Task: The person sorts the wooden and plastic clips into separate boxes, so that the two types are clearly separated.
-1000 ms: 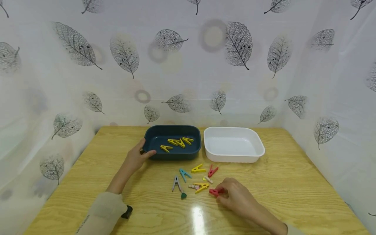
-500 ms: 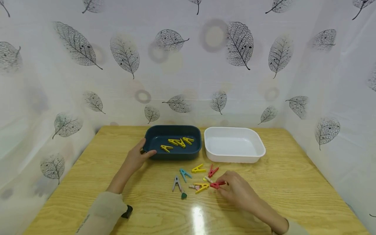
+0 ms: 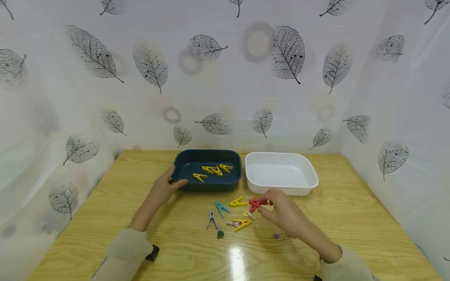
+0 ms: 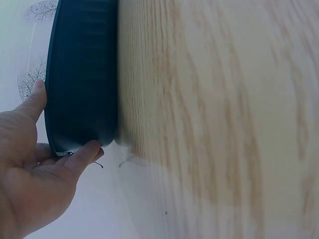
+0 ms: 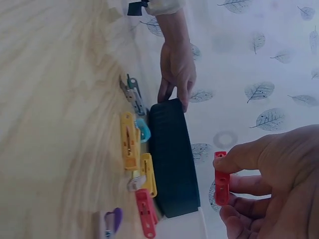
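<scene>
My left hand [image 3: 162, 190] grips the left end of a dark blue plastic basin [image 3: 211, 187], thumb on the near side and fingers at the end wall. Several yellow clothespins [image 3: 199, 177] lie inside that basin. Between thumb and fingertips, my right hand [image 3: 285, 212] pinches a red clothespin [image 5: 222, 181], raised above the table in the right wrist view. A second red clothespin [image 5: 145, 211] lies on the table, partly overlapped by the held one in the head view. Around it are yellow clothespins [image 3: 238, 201], a blue clothespin [image 3: 222, 208] and a grey clothespin [image 3: 211, 218].
A white basin [image 3: 281, 189] with a bare floor stands right of the dark one. Small wooden clips lie about, one with a yellow piece [image 3: 250, 215], one with a purple piece [image 3: 280, 236] near my right forearm. A green heart-shaped piece [image 3: 220, 233] lies nearer the front. Leaf-patterned curtains surround the table.
My right hand has lifted the red clothespin and carried it away from me toward the basins, uncovering the purple-trimmed wooden clip. My left hand has stayed on the dark basin.
</scene>
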`<state>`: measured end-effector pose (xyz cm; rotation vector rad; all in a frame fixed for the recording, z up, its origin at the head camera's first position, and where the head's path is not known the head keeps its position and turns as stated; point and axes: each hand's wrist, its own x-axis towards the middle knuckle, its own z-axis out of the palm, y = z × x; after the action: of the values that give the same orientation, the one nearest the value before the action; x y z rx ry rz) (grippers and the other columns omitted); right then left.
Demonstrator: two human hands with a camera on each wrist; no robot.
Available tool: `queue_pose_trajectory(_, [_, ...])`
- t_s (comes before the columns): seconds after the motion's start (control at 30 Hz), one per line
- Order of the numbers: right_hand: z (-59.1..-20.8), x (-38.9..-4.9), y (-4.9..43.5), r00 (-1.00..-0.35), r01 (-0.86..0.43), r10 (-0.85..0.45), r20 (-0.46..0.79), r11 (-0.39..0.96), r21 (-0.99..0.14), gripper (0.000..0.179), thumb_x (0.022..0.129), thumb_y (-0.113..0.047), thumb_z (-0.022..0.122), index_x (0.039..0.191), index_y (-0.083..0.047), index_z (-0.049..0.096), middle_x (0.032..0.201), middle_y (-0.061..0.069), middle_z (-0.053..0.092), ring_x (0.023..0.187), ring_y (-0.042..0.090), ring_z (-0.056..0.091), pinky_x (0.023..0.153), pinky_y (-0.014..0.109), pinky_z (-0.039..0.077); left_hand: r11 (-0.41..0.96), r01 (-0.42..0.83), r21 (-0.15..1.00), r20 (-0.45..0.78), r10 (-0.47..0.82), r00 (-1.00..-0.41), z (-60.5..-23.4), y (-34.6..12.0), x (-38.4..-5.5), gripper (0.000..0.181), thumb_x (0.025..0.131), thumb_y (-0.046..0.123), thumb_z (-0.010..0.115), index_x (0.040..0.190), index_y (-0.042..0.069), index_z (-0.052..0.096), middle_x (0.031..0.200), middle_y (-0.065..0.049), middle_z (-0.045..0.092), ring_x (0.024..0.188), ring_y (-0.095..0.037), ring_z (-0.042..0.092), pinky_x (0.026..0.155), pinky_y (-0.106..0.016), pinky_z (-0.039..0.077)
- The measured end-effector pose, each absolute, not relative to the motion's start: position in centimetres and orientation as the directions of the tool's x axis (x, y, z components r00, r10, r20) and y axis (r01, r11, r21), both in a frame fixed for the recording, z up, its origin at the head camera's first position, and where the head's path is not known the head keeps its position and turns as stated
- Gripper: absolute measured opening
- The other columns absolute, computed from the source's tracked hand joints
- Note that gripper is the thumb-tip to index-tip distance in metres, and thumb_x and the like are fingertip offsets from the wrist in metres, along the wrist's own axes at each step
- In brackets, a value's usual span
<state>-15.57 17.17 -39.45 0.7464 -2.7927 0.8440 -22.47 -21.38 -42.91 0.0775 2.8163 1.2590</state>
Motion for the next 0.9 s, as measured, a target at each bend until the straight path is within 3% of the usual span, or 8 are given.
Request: queue_pose_trajectory(0.9, [-37.1,-21.1,13.8,-0.882,-0.470,-0.402,0.245,0.715,-0.517,0.013,0.093,-0.015,0.076,0.100,-0.005,0.080,0.083,-0.001,0.064,0.072,0.017,0.050,0.062,0.032,0.042,0.667,0.030,0.745,-0.021,0.068,-0.997,-43.1,-21.5,-22.5,0.091,0.103,0.040,0.065,0.163,-0.004,0.011,0.168,-0.026,0.010,0.153,-0.046,0.017,0.123,-0.056,0.022])
